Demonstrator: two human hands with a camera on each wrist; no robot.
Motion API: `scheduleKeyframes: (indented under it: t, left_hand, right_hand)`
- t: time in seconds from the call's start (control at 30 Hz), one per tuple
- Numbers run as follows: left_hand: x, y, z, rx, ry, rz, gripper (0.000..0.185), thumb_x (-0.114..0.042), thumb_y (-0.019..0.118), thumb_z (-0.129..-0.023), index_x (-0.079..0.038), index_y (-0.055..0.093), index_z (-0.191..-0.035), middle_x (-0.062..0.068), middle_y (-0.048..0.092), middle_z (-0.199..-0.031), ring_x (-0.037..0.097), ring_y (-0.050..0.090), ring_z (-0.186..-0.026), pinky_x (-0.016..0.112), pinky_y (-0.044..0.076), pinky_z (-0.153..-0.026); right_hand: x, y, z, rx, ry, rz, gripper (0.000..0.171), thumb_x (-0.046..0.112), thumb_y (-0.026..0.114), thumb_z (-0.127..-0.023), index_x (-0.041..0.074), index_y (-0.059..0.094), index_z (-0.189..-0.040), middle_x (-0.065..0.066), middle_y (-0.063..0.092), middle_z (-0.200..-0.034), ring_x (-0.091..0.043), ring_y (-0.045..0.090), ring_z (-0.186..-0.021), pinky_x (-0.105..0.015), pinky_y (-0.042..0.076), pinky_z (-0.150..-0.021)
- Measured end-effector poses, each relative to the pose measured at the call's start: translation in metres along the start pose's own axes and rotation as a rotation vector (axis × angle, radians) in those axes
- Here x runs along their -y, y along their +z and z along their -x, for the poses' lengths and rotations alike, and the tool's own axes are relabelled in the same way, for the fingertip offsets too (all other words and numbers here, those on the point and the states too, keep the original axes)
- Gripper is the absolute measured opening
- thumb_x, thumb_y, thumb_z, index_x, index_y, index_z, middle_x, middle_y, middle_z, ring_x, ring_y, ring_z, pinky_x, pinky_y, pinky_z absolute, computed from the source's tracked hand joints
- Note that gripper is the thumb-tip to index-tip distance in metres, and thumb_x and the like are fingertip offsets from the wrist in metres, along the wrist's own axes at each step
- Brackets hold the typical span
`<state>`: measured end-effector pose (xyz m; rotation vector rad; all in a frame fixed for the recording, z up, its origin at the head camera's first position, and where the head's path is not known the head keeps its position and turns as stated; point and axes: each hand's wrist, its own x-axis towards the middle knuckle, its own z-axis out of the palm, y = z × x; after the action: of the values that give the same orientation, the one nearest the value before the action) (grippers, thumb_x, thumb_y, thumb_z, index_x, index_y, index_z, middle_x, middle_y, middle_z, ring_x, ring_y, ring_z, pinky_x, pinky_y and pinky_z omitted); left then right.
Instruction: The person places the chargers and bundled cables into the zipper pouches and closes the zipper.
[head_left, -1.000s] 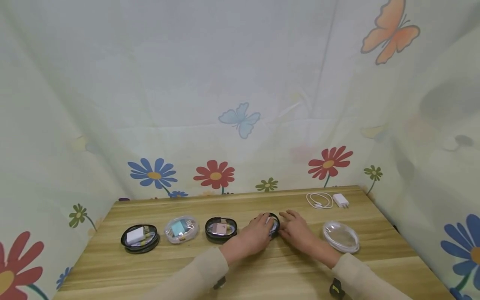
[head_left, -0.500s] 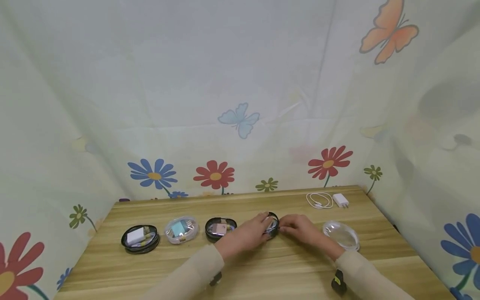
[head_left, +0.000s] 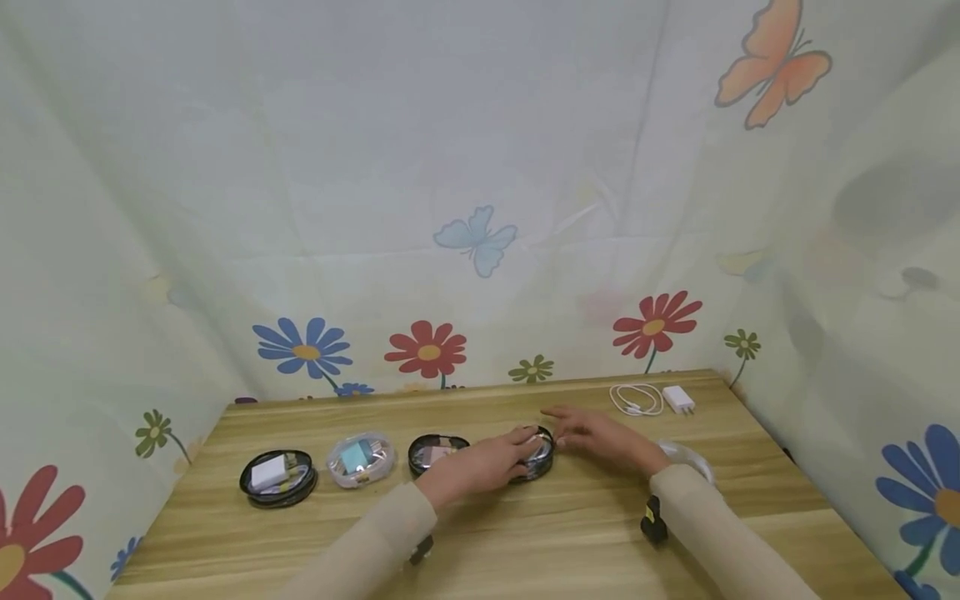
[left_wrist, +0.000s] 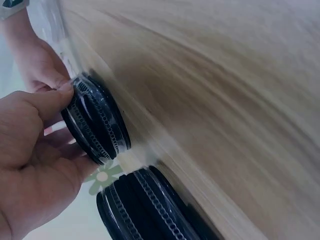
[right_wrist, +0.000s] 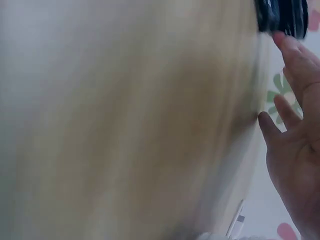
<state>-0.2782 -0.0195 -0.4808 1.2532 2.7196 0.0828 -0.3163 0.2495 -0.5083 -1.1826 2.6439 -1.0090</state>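
The black zippered case (head_left: 534, 455) lies on the wooden table (head_left: 525, 542), fourth in a row of cases. My left hand (head_left: 480, 463) grips it, thumb and fingers curled round its rim. My right hand (head_left: 600, 435) hovers just beside it, fingers straight and spread. Another black case (head_left: 433, 451) sits at my left wrist.

A makeshift recording booth rather than a lived-in room: a pale curtain (head_left: 480, 167) printed with flowers and butterflies closes in a wooden worktop (head_left: 525, 542) on three sides, where zip pouches (head_left: 279, 477) sit in a row.
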Motion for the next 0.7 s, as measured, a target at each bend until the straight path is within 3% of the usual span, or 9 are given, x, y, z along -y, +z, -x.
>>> scheduleKeyframes:
  t: [0.13, 0.37, 0.53, 0.7]
  left_hand:
    - [0.008, -0.001, 0.000, 0.015, 0.061, 0.017, 0.057, -0.031, 0.053, -0.106, -0.024, 0.034, -0.160, 0.003, 0.026, -0.167, 0.025, 0.036, -0.148, 0.034, 0.044, -0.110]
    - [0.015, -0.007, 0.002, 0.040, 0.099, 0.039, 0.054, -0.024, 0.053, -0.107, -0.026, 0.036, -0.158, -0.001, 0.023, -0.168, 0.022, 0.035, -0.148, 0.034, 0.042, -0.111]
    - [0.019, -0.011, 0.005, -0.033, 0.068, -0.061, 0.062, -0.001, 0.063, -0.098, -0.029, 0.049, -0.152, -0.002, 0.036, -0.162, 0.019, 0.043, -0.143, 0.032, 0.049, -0.104]
    - [0.019, -0.007, 0.004, -0.148, 0.008, -0.051, 0.042, -0.007, 0.061, -0.099, -0.020, 0.064, -0.139, 0.006, 0.052, -0.150, 0.021, 0.059, -0.128, 0.035, 0.053, -0.099]
  right_hand:
    - [-0.010, -0.004, -0.011, 0.040, -0.023, -0.015, 0.012, 0.012, 0.064, -0.100, 0.017, 0.075, -0.099, -0.023, 0.038, -0.158, -0.050, 0.026, -0.147, -0.066, 0.023, -0.116]
    - [-0.018, -0.003, -0.017, 0.013, -0.002, -0.010, 0.011, 0.013, 0.066, -0.099, 0.017, 0.076, -0.095, -0.024, 0.034, -0.160, -0.048, 0.026, -0.148, -0.067, 0.024, -0.115]
    - [-0.009, 0.000, -0.014, 0.003, -0.043, 0.027, 0.007, 0.012, 0.070, -0.095, 0.015, 0.077, -0.095, -0.024, 0.038, -0.157, -0.048, 0.030, -0.146, -0.067, 0.024, -0.115]
    - [0.003, 0.005, -0.009, -0.010, -0.050, 0.052, 0.004, 0.014, 0.073, -0.093, 0.013, 0.077, -0.092, -0.023, 0.040, -0.156, -0.051, 0.027, -0.146, -0.069, 0.022, -0.114]
